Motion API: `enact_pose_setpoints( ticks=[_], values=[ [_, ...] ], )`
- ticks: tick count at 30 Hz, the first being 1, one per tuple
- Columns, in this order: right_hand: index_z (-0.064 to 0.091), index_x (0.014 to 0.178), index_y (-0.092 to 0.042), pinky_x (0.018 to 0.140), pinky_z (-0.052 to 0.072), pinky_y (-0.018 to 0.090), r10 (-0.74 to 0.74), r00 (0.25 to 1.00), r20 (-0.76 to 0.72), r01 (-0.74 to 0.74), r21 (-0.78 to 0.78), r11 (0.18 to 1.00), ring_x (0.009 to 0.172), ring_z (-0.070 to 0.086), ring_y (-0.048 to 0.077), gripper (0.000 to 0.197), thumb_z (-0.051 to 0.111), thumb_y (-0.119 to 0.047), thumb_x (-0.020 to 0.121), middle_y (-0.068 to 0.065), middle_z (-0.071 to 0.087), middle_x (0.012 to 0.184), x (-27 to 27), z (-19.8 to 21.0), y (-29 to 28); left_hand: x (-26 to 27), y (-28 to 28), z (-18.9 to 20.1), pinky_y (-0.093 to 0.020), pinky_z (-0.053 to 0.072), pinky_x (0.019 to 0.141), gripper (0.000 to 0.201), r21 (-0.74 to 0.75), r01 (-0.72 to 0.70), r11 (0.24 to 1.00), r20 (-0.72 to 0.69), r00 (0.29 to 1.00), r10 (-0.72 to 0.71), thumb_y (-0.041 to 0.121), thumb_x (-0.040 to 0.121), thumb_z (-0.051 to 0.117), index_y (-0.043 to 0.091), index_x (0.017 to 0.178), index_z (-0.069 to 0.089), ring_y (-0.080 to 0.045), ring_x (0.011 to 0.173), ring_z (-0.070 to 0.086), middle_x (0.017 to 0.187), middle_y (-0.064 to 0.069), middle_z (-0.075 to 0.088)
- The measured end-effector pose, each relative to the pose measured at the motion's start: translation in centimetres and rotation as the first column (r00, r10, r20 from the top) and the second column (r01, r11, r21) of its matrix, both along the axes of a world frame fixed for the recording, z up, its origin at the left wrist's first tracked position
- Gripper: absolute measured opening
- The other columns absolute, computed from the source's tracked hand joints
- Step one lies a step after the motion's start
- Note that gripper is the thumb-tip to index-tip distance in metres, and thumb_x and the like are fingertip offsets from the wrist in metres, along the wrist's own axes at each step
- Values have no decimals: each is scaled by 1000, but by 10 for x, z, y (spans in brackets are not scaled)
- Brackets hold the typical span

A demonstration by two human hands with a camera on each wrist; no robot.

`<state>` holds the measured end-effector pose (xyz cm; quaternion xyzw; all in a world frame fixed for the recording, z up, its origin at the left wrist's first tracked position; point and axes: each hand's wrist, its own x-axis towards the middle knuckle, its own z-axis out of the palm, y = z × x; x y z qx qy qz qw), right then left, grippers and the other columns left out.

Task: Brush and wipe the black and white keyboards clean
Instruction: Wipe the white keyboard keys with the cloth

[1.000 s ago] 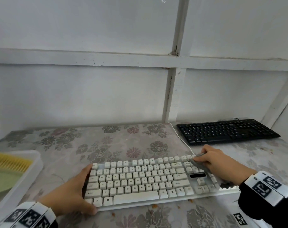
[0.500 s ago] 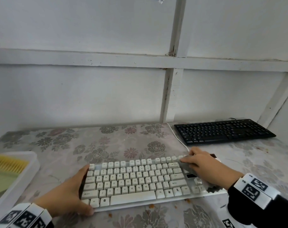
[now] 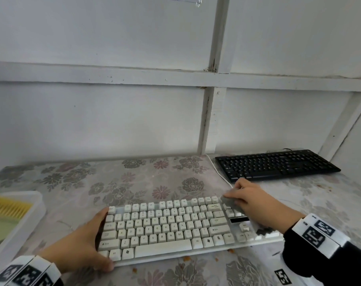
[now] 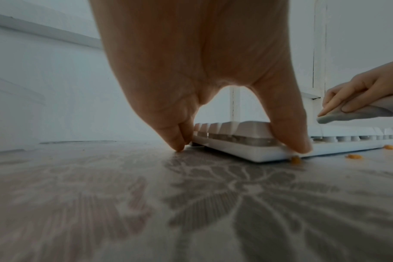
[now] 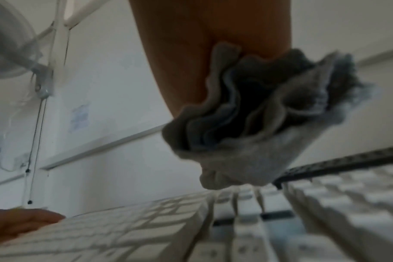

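The white keyboard (image 3: 165, 226) lies in front of me on the flowered tablecloth. My left hand (image 3: 86, 248) grips its left end, with the thumb on the front edge and the fingers at the far corner (image 4: 240, 148). My right hand (image 3: 247, 199) holds a bunched grey cloth (image 3: 232, 203) and presses it on the keys at the keyboard's upper right. In the right wrist view the cloth (image 5: 258, 124) hangs folded from the palm just over the white keys (image 5: 146, 239). The black keyboard (image 3: 278, 166) lies at the back right, apart from both hands.
A white tray (image 3: 31, 221) at the left edge holds a yellow brush (image 3: 8, 207). Small orange crumbs (image 3: 186, 258) lie on the cloth along the white keyboard's front edge. A white cable (image 3: 218, 172) runs from the keyboard to the wall, which stands close behind.
My right hand has slid the cloth a little to the left and toward the far edge over the keyboard's right section. The left hand has kept its hold.
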<state>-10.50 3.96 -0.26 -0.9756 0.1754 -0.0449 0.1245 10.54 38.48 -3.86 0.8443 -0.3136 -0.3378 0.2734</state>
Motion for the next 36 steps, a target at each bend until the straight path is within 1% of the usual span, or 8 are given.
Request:
enact_pose_setpoints(
  ticks=[4, 8, 11, 16, 23, 29, 31, 36],
  values=[
    [68, 114, -32, 70, 35, 8, 9, 999, -39, -10, -14, 1000, 88, 49, 13, 27, 46, -31, 97, -2, 49, 99, -6, -9, 2, -1, -1, 0, -28, 37, 107, 135, -2, 4, 1000, -3, 1000, -4, 40, 39, 86, 34, 144, 2, -2, 117, 48, 127, 20, 44],
    [70, 102, -24, 63, 30, 15, -100, 990, -101, 93, -69, 993, 82, 45, 16, 61, 25, -63, 88, -5, 45, 92, -18, -6, -13, 0, 0, 0, -29, 34, 109, 145, 15, 7, 1000, 2, 1000, -7, 48, 32, 89, 34, 145, -2, -3, 120, 45, 133, 18, 41],
    [70, 100, -20, 68, 33, 23, -154, 976, -152, 141, -93, 986, 85, 42, 17, 57, 27, -56, 90, -4, 45, 94, -21, -5, -18, 0, 0, -1, -30, 34, 110, 140, 12, 0, 1000, 10, 1000, 0, 44, 37, 86, 33, 145, -2, -3, 121, 45, 134, 17, 41],
    [71, 99, -26, 75, 42, 24, -190, 979, -69, 178, -144, 973, 86, 45, 15, 22, 49, -24, 97, -10, 39, 90, -22, -3, -34, 0, 0, -2, -28, 35, 109, 139, 6, 6, 1000, 11, 1000, -6, 43, 38, 87, 32, 145, 1, -2, 120, 45, 133, 19, 41],
    [66, 112, -34, 70, 35, 24, -169, 981, -100, 161, -80, 984, 84, 40, 15, 27, 44, -31, 98, -5, 43, 94, -35, -11, -30, -1, -1, 1, -22, 32, 106, 138, -10, 10, 1000, 27, 1000, -9, 42, 38, 86, 30, 145, 0, -1, 121, 41, 132, 18, 38],
    [64, 87, -34, 61, 29, 23, -283, 956, -78, 283, -18, 959, 80, 44, 14, 25, 43, -45, 94, -2, 46, 91, -50, -10, -54, -1, -2, 1, -19, 35, 101, 134, -35, 6, 999, -6, 1000, -6, 38, 38, 87, 33, 143, 4, 2, 115, 46, 120, 28, 40],
    [65, 91, -39, 62, 29, 22, -273, 955, -114, 265, -78, 961, 81, 43, 13, 23, 43, -43, 95, -5, 45, 90, -51, -9, -59, -2, -2, 2, -17, 35, 98, 131, -43, 7, 999, -17, 1000, -8, 37, 39, 87, 34, 141, 6, 3, 114, 46, 120, 28, 41],
    [72, 99, -22, 61, 28, 22, -329, 936, -124, 309, -155, 938, 77, 39, 12, 32, 45, -39, 96, -6, 38, 85, -52, -9, -69, -2, -2, 3, -21, 33, 104, 135, -39, 8, 999, -11, 1000, -8, 38, 39, 87, 31, 144, 4, -1, 119, 44, 126, 23, 40]
  ],
)
